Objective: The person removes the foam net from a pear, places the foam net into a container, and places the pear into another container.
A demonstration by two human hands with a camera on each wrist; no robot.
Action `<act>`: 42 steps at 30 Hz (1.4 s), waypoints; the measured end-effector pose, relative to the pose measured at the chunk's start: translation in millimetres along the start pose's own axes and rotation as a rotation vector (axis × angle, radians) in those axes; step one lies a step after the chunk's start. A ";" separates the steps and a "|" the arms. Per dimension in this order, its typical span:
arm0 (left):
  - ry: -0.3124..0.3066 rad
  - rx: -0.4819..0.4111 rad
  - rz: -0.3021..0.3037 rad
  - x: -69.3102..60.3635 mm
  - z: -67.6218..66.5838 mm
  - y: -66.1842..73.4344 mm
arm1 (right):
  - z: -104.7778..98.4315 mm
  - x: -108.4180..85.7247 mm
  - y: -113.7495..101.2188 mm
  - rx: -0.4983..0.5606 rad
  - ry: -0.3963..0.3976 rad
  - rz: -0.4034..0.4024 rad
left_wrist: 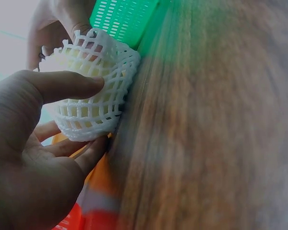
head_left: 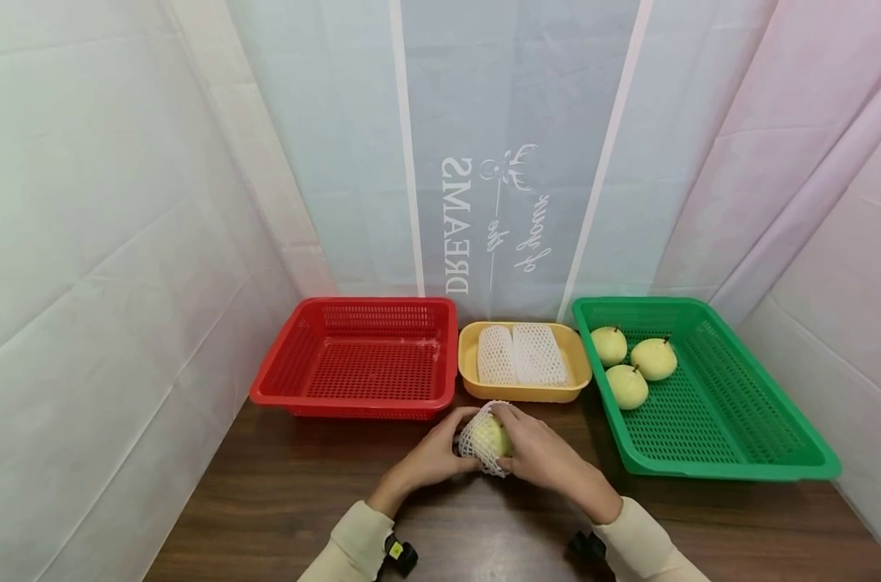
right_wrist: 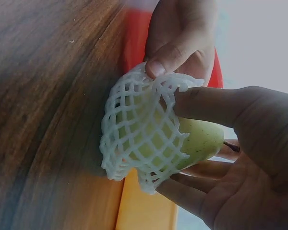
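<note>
A pale green pear (head_left: 493, 437) sits partly inside a white foam net sleeve (head_left: 477, 440) just above or on the table, between both hands. My left hand (head_left: 435, 453) grips it from the left, its thumb (left_wrist: 81, 86) lying across the net. From the other side my right hand (head_left: 538, 449) holds the pear and the net's edge between thumb and fingers. In the right wrist view the pear's stem end (right_wrist: 206, 139) sticks out of the net (right_wrist: 139, 129), towards the right palm. Whether the pear touches the table is hard to tell.
A red basket (head_left: 353, 404) stands at the back left. Beside it, a yellow tray (head_left: 579, 360) holds white foam nets (head_left: 538, 354). At the right, a green basket (head_left: 731, 469) contains three pears (head_left: 654, 359). Behind them hangs a printed curtain (head_left: 499, 97).
</note>
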State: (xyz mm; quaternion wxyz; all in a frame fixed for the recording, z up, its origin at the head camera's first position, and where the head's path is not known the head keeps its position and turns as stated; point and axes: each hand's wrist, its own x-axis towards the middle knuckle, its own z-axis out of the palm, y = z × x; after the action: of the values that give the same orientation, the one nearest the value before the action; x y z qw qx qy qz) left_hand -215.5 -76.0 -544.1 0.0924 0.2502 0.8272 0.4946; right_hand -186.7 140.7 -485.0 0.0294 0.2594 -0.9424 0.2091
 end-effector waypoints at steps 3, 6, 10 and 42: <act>0.001 0.004 -0.001 -0.4 -1.0 0.6 | 0.0 0.7 0.8 0.011 0.003 0.001; 0.001 0.009 -0.003 -0.9 -1.6 0.9 | 1.3 0.8 2.0 0.010 0.018 0.000; -0.002 0.007 -0.006 -1.2 -1.8 0.5 | 2.6 1.1 2.6 0.011 0.041 0.000; 0.117 -0.060 0.000 1.7 -3.7 -1.7 | -24.4 2.4 3.6 0.103 0.057 0.019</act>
State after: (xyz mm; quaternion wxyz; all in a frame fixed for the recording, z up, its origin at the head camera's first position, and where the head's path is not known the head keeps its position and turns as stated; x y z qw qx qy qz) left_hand -218.9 -78.6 -543.7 0.0517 0.2179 0.8160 0.5329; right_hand -191.8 152.3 -463.8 0.0410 0.2453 -0.9316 0.2650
